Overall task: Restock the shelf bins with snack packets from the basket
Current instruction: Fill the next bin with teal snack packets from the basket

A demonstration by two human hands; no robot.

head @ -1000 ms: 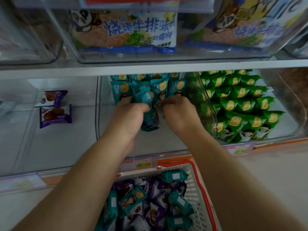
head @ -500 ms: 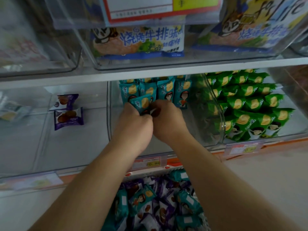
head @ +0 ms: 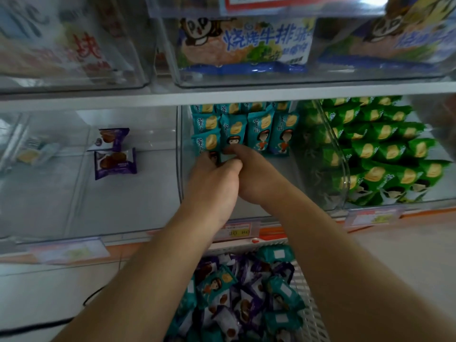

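Note:
Both my hands reach into the middle clear bin (head: 179, 154), which holds rows of upright teal snack packets (head: 261, 134). My left hand (head: 213, 186) curls its fingers round the lower end of the front-left teal packet (head: 206, 144). Pressed against it, my right hand (head: 254, 176) pinches the bottom edge of the neighbouring teal packet (head: 233, 130). The hands hide the packets' lower parts. Below my forearms, the white basket (head: 308, 299) holds several mixed teal and purple packets (head: 241, 290).
The left clear bin (head: 49, 193) holds two purple packets (head: 115, 161) near its back. The right bin (head: 343, 169) is stacked with green packets (head: 385, 154). Upper-shelf bins hold large blue-and-white bags (head: 244, 43). Price tags (head: 238, 229) line the shelf edge.
Both hands have pushed deeper into the middle bin, carrying a teal packet up against the standing rows. The view has shifted left and closer to the shelf.

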